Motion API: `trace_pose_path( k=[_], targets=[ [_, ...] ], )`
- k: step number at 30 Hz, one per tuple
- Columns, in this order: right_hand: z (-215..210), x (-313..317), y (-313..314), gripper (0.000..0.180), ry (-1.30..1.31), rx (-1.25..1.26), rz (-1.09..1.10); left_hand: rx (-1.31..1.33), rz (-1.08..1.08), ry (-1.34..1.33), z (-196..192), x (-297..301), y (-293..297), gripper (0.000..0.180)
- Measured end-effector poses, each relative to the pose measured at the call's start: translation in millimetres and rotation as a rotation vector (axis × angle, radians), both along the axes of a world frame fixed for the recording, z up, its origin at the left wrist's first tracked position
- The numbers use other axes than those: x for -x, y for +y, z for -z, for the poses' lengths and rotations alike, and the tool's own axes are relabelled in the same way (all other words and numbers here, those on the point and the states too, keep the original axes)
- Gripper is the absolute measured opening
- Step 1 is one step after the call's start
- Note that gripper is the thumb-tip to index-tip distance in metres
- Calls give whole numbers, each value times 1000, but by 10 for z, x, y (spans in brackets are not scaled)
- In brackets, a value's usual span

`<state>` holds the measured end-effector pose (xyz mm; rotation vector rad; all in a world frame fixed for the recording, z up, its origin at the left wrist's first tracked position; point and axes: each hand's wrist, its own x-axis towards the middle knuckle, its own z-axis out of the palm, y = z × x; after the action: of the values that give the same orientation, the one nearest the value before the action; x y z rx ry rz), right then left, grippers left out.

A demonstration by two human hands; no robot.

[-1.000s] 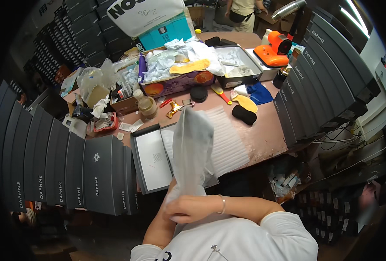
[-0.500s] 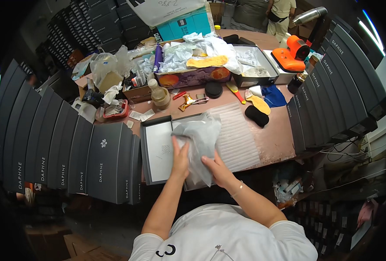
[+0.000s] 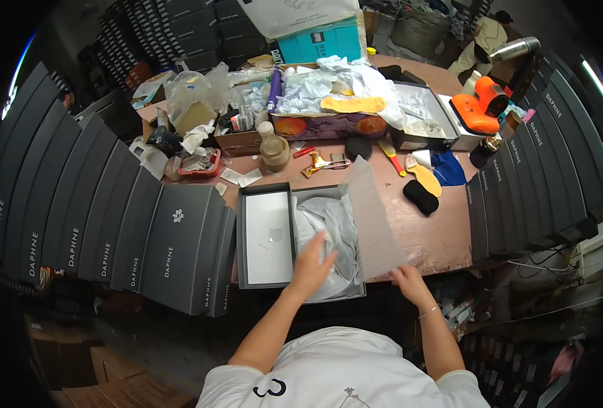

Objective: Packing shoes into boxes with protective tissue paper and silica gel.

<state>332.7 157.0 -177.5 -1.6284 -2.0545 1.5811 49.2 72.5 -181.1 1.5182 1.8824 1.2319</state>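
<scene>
While I'm following from afar, the wrapped bundle [image 3: 339, 224] is already lying in the grey box [image 3: 342, 297], centre of the frame, its white-lined lid [image 3: 266, 211] lying open just left. I'm seeing the left hand [image 3: 313, 264] spreading its fingers over the wrapping, contact unclear, and the right hand [image 3: 410, 280] pinching the translucent sheet [image 3: 376, 234] near its lower corner; that sheet is standing raised, not yet covering the bundle.

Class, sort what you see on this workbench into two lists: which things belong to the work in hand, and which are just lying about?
In the work:
- open grey box
- wrapped bundle inside it, at the left hand
- translucent sheet, held by the right hand

Lying about:
- black oval pad
- glass bottle
- blue cloth
- round black tin
</scene>
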Motion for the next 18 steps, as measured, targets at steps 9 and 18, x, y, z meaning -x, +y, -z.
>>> trace_pose_path(
  k=[9, 18],
  targets=[
    [-114, 1740, 26, 66, -10, -887, -607, 531, -87, 190, 327, 446, -539, 30],
    [-26, 1474, -193, 64, -188, -971, -763, 292, -56, 288, 487, 419, -495, 54]
  ],
)
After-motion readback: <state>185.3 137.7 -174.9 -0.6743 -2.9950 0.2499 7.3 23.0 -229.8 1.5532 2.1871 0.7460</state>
